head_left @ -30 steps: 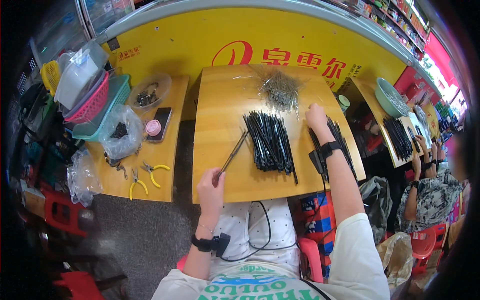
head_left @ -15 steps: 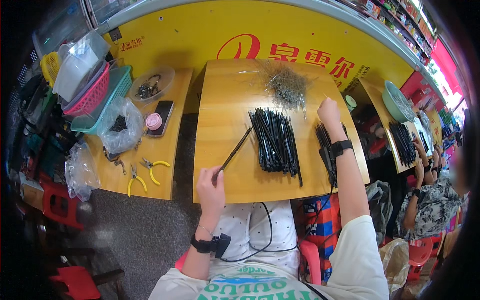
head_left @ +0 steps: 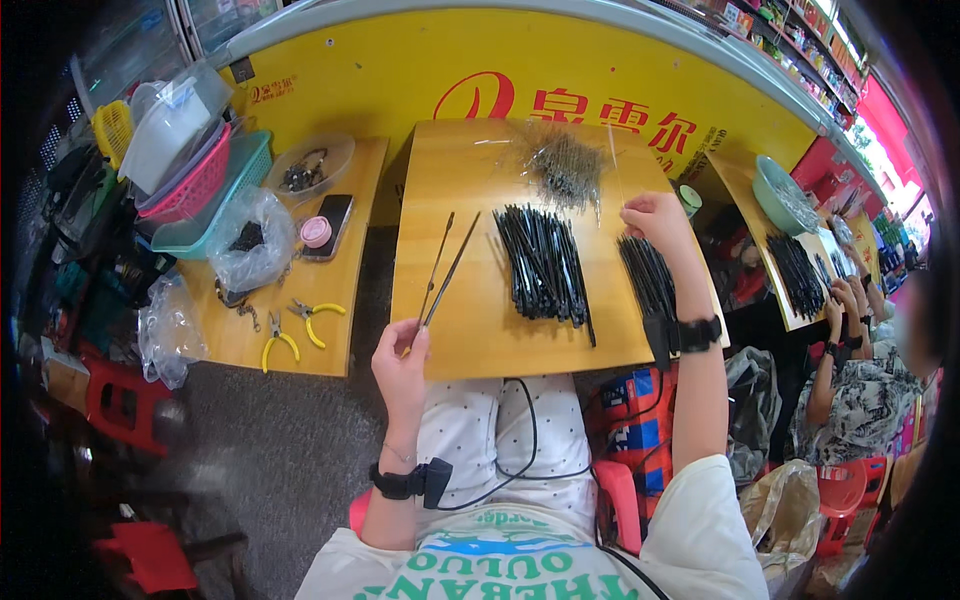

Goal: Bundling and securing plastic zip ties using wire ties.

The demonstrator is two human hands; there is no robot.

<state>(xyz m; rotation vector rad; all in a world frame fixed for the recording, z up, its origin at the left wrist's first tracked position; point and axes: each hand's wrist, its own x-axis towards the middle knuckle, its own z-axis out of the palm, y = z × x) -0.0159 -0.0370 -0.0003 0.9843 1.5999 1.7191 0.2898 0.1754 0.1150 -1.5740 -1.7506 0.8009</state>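
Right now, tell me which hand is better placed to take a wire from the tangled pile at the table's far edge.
Right. The right hand is raised just beside the wire pile, while the left hand is at the table's near edge, already holding two thin rods.

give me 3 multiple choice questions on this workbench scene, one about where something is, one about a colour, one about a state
1. Where do the pliers lie?
A. on the side table left of the main wooden table
B. on the main table beside the black sticks
C. in the pink basket

2. What colour are the pliers' handles?
A. red
B. yellow
C. blue

3. What is the left hand doing?
A. resting flat and empty on the table
B. pinching thin dark rods by their lower ends
C. holding the phone

Answers:
1 A, they sit on the smaller side table near the clear bags.
2 B, both pairs show yellow grips.
3 B, the thin dark rods fan up from its fingers over the main table, while the right hand is raised near the wire bundle.
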